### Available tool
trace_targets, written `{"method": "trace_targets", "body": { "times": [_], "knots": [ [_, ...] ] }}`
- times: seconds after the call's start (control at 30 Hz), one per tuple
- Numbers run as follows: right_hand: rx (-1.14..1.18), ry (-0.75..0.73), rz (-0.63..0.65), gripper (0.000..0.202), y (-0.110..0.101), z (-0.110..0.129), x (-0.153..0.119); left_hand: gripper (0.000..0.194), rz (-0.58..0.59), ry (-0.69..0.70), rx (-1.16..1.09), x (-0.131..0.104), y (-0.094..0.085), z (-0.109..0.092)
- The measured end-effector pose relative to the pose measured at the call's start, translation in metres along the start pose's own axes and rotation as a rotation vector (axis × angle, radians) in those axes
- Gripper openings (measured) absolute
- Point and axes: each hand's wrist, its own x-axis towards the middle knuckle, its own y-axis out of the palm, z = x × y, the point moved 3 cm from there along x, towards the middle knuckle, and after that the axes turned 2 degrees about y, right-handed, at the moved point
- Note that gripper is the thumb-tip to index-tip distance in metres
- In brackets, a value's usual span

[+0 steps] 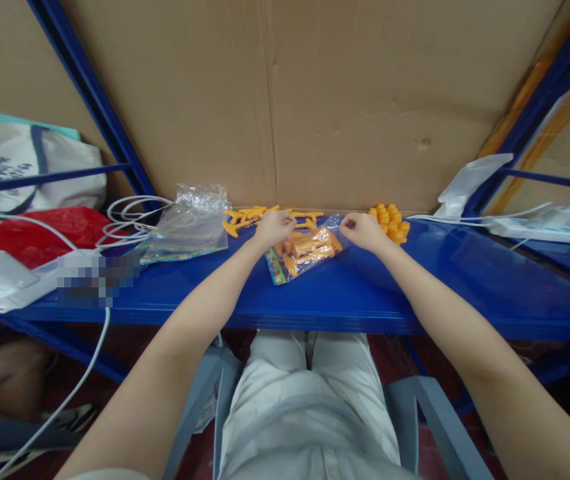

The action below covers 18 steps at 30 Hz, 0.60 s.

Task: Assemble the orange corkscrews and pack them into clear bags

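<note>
A clear plastic bag (322, 261) holding orange-yellow plastic parts (309, 248) lies on the blue shelf in front of me; a colourful printed strip runs along its left edge. My left hand (275, 229) is closed at the bag's upper left, fingers curled over its edge. At the upper right corner, my right hand (365, 230) pinches the bag's film, its thumb and fingertips together. Loose yellow branching parts (245, 215) lie behind and left of my left hand. Just right of my right hand sits a cluster of yellow knobbly pieces (391, 223).
Flat clear bags (185, 230) lie to the left, near coiled white cable (132, 217), a power strip (29, 283) and a red bag (45, 230). Cardboard (275, 100) closes off the back. Blue posts (95, 93) flank the shelf (355, 293). Another power strip (545, 229) lies right.
</note>
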Motion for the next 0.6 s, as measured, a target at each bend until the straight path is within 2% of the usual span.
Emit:
{"method": "trace_targets", "body": {
  "times": [0.1, 0.2, 0.3, 0.37, 0.47, 0.6],
  "knots": [
    [-0.075, -0.039, -0.054, 0.012, 0.000, -0.003, 0.001, 0.032, 0.027, -0.009, -0.050, -0.003, 0.003, -0.004],
    [-0.075, -0.070, -0.121, 0.011, 0.002, -0.007, 0.004, 0.030, -0.044, 0.043, 0.001, -0.002, 0.003, -0.002],
    [-0.030, -0.037, -0.172, 0.008, 0.001, -0.013, 0.006, 0.026, -0.100, 0.069, 0.062, 0.003, 0.005, 0.006],
    [0.002, 0.014, -0.184, 0.010, -0.002, -0.017, 0.007, 0.025, -0.074, 0.047, 0.048, 0.006, 0.008, 0.012],
    [0.045, 0.093, -0.126, 0.018, -0.004, -0.020, 0.008, 0.026, -0.008, -0.002, 0.034, 0.007, 0.012, 0.015],
    [0.111, 0.137, 0.108, 0.034, 0.002, -0.026, 0.008, 0.027, 0.011, -0.026, 0.066, 0.005, 0.008, 0.012]
  ]
}}
